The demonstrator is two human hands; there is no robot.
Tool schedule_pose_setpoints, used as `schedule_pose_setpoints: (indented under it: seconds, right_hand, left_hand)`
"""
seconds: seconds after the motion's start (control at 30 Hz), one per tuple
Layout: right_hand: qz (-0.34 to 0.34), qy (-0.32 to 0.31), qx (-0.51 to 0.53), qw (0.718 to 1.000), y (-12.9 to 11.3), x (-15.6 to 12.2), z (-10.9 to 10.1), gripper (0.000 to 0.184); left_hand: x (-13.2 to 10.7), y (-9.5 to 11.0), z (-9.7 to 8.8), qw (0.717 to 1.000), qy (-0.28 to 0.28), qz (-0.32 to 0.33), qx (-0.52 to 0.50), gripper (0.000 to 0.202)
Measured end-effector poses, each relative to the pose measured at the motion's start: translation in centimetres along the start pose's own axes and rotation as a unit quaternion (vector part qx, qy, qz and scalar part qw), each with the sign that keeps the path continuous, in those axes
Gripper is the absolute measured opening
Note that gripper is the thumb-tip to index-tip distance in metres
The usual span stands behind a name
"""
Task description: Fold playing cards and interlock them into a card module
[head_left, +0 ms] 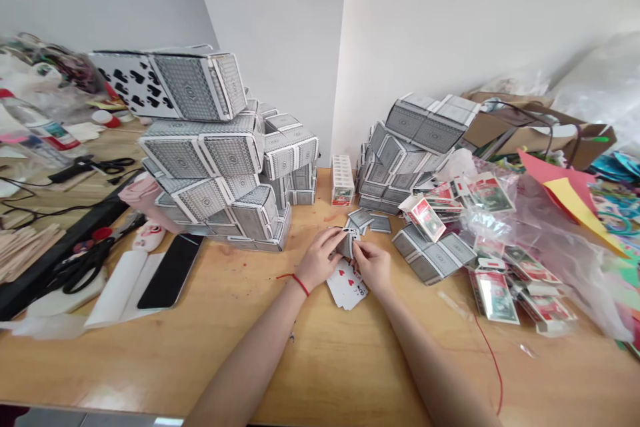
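Pinching a card block [349,245], left hand [320,261] and right hand [374,268] closed; table [325,360] open toward near edge

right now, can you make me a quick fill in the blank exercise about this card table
1. The left hand and the right hand together hold a folded card; the string on the left wrist is ____.
2. The loose cards on the table under the hands lie face ____.
3. The black phone lies to the ____ of the hands.
4. The scissors beside the phone have ____ handles.
Missing words: red; up; left; black.
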State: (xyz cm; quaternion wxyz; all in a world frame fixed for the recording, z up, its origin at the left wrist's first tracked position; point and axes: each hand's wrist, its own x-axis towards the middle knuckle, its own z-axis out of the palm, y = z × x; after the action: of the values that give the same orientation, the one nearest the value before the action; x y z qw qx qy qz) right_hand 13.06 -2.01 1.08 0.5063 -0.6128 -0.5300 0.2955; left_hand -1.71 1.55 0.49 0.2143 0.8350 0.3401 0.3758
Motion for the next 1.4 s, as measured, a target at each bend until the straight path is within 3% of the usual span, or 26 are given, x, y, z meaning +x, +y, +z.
schedule_pose_setpoints:
  seconds: [0.13, 0.33, 0.47, 0.83, 1.13, 1.23, 1.33, 1.4]
  right_hand:
    - [-0.047, 0.028, -0.052, 0.997, -0.2, -0.2, 0.0, 0.028]
    - [0.007, -0.037, 0.043, 0.998, 0.5, -0.2, 0.1, 0.035]
    - [-0.02, -0.075, 0.079, 0.994, 0.8, -0.1, 0.3, 0.036]
    - [-0.018, -0.084, 0.043, 0.995, 0.5, -0.4, 0.8, 0.033]
    - [0.015, -0.086, 0.072, 0.994, 0.4, -0.5, 1.0, 0.02]
    - [0.029, -0.097, 0.094, 0.99, 0.5, -0.8, 1.3, 0.022]
    - [0.049, -0.118, 0.114, 0.985, 0.3, -1.1, 1.7, 0.025]
    - [0.061, -0.118, 0.121, 0.984, 0.2, -1.2, 1.9, 0.027]
  left_hand:
    - [0.1, 0.2, 0.0, 1.0, -0.01, 0.015, 0.007, 0.054]
    - [0.1, 0.3, 0.1, 0.999, 0.005, 0.01, 0.03, 0.052]
    - [0.2, 0.2, 0.0, 0.999, 0.017, 0.016, 0.046, 0.05]
    - [0.2, 0.4, 0.1, 0.996, 0.033, 0.02, 0.074, 0.046]
    - [0.4, 1.7, -0.4, 0.999, 0.008, 0.042, -0.009, 0.054]
    - [0.4, 1.9, -0.3, 0.998, 0.048, -0.013, -0.042, 0.051]
    - [0.4, 1.6, 0.3, 0.986, 0.114, -0.109, -0.049, 0.034]
    - [0.3, 1.2, 0.7, 0.982, 0.102, -0.152, -0.036, 0.023]
